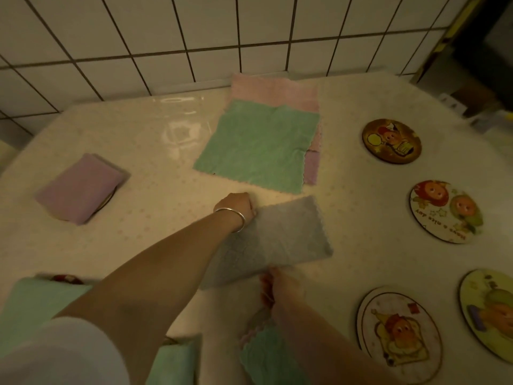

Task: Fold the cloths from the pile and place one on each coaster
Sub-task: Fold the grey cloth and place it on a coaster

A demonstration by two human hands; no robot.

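A grey cloth (280, 237) is laid half-folded at the middle of the worktop. Behind it, a green cloth (258, 145) is spread flat atop the pile. Four round picture coasters (391, 140) are set uncovered at the right.

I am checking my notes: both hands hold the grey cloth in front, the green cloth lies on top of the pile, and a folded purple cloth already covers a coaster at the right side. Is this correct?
One detail is wrong: the folded purple cloth covers a coaster at the left side, not the right, as the head view shows. The rest stands: the left hand and right hand hold the grey cloth, and the green cloth tops the pile.
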